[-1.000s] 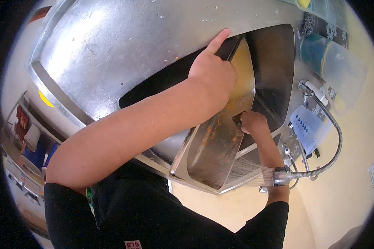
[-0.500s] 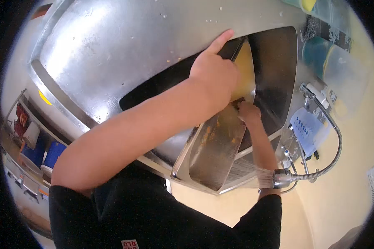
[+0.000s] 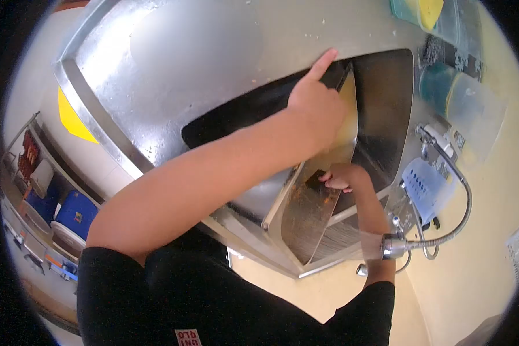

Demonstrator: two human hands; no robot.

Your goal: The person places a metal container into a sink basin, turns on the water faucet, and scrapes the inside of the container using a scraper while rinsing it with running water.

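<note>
A deep rectangular metal pan (image 3: 305, 222) rests tilted in the sink (image 3: 386, 98), with brown-orange residue on its inner wall and yellowish liquid (image 3: 347, 124) toward its far end. My left hand (image 3: 317, 109) is at the pan's far left side, its fingers curled over the rim and one finger stretched outward. The grip itself is partly hidden by the back of the hand. Inside the pan, my right hand (image 3: 347, 177) pinches a dark scouring pad (image 3: 316, 179) against the stained wall.
A spray head (image 3: 393, 246) on a flexible hose (image 3: 465, 202) sends water leftward across my right forearm. Clear plastic tubs (image 3: 472, 109) and a pale blue perforated basket (image 3: 423, 187) stand along the right. Steel counter (image 3: 196, 52) surrounds the sink; a shelf with blue-lidded containers (image 3: 78, 213) stands left.
My right hand and the scouring pad have moved down the pan's inner wall toward me, away from the liquid. My left hand stays at the rim. The view has shifted slightly.
</note>
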